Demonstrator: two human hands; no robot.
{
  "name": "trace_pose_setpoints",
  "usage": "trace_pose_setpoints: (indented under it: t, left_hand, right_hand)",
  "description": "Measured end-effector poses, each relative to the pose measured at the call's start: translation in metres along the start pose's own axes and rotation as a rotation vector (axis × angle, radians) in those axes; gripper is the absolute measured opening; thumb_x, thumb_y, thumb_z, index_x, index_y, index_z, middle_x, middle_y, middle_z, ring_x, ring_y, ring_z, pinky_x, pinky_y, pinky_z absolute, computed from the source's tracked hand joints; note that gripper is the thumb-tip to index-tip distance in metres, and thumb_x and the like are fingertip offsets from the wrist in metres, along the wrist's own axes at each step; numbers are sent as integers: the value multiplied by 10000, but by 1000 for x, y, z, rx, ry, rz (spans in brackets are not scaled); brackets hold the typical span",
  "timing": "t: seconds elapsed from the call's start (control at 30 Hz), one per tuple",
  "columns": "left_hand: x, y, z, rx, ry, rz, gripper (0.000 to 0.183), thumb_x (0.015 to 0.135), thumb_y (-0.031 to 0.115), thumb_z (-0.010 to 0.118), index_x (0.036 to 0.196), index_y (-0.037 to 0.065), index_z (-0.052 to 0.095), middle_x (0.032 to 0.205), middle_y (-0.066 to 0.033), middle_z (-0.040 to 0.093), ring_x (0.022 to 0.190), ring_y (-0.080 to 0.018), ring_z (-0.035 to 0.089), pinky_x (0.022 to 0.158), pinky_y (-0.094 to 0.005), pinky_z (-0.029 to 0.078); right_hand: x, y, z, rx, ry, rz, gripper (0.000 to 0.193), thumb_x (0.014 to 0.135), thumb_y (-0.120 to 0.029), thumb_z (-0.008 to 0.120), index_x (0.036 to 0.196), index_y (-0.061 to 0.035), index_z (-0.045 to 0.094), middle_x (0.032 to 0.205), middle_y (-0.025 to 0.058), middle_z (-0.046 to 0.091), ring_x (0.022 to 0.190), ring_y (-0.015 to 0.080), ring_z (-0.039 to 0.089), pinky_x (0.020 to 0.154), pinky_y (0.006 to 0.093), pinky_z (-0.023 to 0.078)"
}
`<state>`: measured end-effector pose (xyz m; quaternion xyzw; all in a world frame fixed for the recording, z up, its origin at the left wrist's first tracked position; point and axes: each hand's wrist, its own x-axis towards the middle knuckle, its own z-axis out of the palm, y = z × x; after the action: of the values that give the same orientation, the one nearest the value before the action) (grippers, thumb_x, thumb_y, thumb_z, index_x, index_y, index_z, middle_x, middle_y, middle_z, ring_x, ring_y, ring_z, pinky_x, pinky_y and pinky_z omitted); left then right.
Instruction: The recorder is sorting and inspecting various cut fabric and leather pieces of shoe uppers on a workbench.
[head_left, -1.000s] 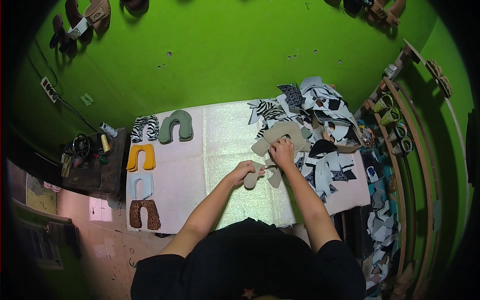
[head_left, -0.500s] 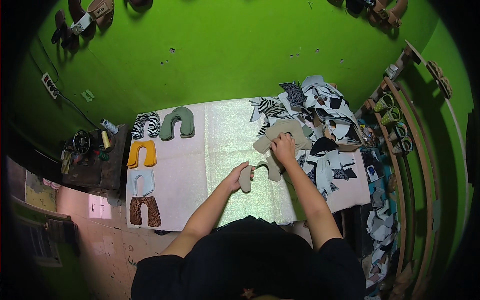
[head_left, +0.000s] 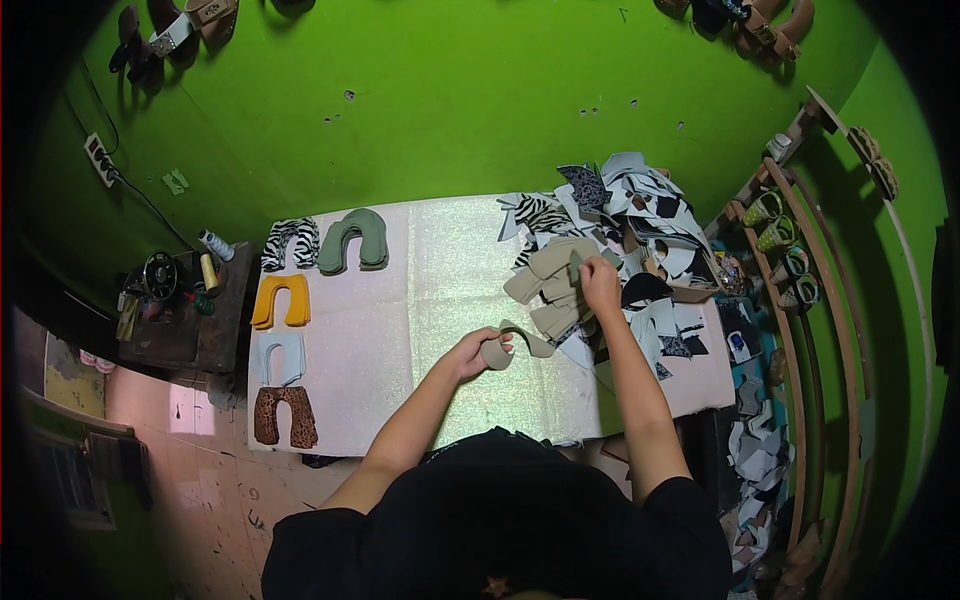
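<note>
My left hand (head_left: 472, 354) is closed around one end of a beige U-shaped cut piece (head_left: 538, 345), held above the table; its other leg curves out to the right. Among the beige pieces (head_left: 550, 287) heaped at the right of the table, my right hand (head_left: 601, 288) pinches a small grey-green scrap (head_left: 576, 264) at the fingertips. Part of that scrap is hidden by the fingers. Stacked U-shaped pieces stand at the table's left: zebra-striped (head_left: 291, 246), green (head_left: 354, 243), yellow (head_left: 281, 302), light blue (head_left: 281, 360) and leopard-print (head_left: 285, 417).
A tall heap of mixed scraps (head_left: 650, 200) fills the table's back right corner, partly in a carton (head_left: 694, 294). A dark sewing machine stand (head_left: 185, 320) is at the left. A wooden rack (head_left: 820, 270) with footwear lines the right wall. More scraps lie lower right.
My right hand has shifted slightly right and now pinches a grey-green scrap, uncovering more beige pieces. The beige U-shaped piece in my left hand has turned and risen slightly.
</note>
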<state>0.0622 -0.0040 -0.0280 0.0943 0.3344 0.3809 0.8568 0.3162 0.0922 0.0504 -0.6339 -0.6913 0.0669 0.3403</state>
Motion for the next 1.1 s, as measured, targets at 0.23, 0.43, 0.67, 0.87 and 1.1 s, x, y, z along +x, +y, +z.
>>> trace_pose_setpoints:
  t: [0.23, 0.43, 0.67, 0.87, 1.1]
  left_hand:
    - [-13, 12, 15, 51, -97, 46, 280, 874, 90, 398, 1123, -37, 405, 1095, -128, 567, 810, -214, 615, 770, -370, 526]
    - [-16, 17, 12, 102, -214, -10, 410, 895, 90, 331, 1277, -54, 301, 1183, -102, 538, 851, -200, 601, 764, -351, 513]
    - [-35, 16, 20, -184, -377, -30, 560, 887, 375, 377, 1266, -35, 352, 1103, -131, 558, 864, -249, 588, 811, -422, 465]
    - [-59, 28, 0, -259, -698, -17, 855, 789, 666, 371, 1307, -13, 317, 1029, -167, 552, 818, -275, 575, 778, -379, 460]
    - [-91, 44, 0, 168, -466, 28, 492, 792, 114, 553, 1221, -53, 378, 1004, -148, 589, 815, -233, 623, 784, -344, 503]
  right_hand:
    - [27, -35, -28, 451, 11, 229, 155, 898, -119, 439, 946, 19, 489, 727, 124, 600, 650, 221, 640, 502, 336, 474]
    - [25, -95, -48, 521, 52, -139, 143, 862, -125, 500, 955, -19, 524, 639, 131, 558, 602, 196, 590, 544, 319, 436]
    - [-14, -175, -106, 910, -503, -91, 103, 850, -11, 507, 935, 9, 561, 757, 41, 581, 647, 82, 561, 545, 193, 448]
    - [-39, -151, -99, 839, -646, -171, 128, 805, 5, 542, 907, 17, 618, 884, 59, 621, 771, 110, 589, 702, 235, 477]
    - [-68, -125, -72, 565, -757, 99, 237, 804, -207, 606, 831, 25, 646, 802, 95, 642, 734, 146, 597, 680, 265, 469]
